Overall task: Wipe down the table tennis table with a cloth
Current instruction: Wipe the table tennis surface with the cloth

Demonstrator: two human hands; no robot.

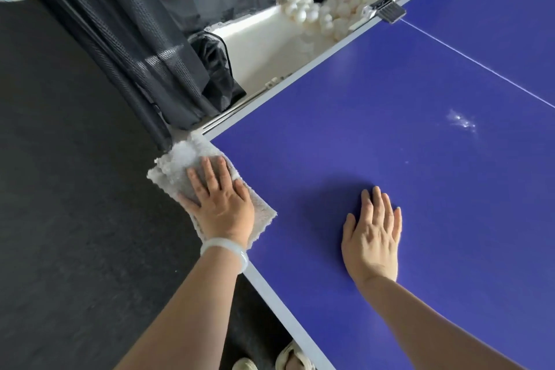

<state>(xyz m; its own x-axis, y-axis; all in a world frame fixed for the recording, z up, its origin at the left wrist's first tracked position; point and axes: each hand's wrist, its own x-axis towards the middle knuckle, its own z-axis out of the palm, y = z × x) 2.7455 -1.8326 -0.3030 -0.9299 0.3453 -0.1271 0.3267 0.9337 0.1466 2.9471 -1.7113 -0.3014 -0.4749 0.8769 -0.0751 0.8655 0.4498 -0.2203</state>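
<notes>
A fluffy white folded cloth [180, 170] is pressed flat over the near-left corner of the blue tabletop [375, 117] by the left hand [220, 200], fingers straight. The right hand [372, 234] is laid flat on the tabletop, holding nothing.

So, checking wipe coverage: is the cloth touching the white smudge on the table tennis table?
Apart. Head view: the cloth lies under the left hand at the table corner, blue surface separating it from the white smudge.
</notes>
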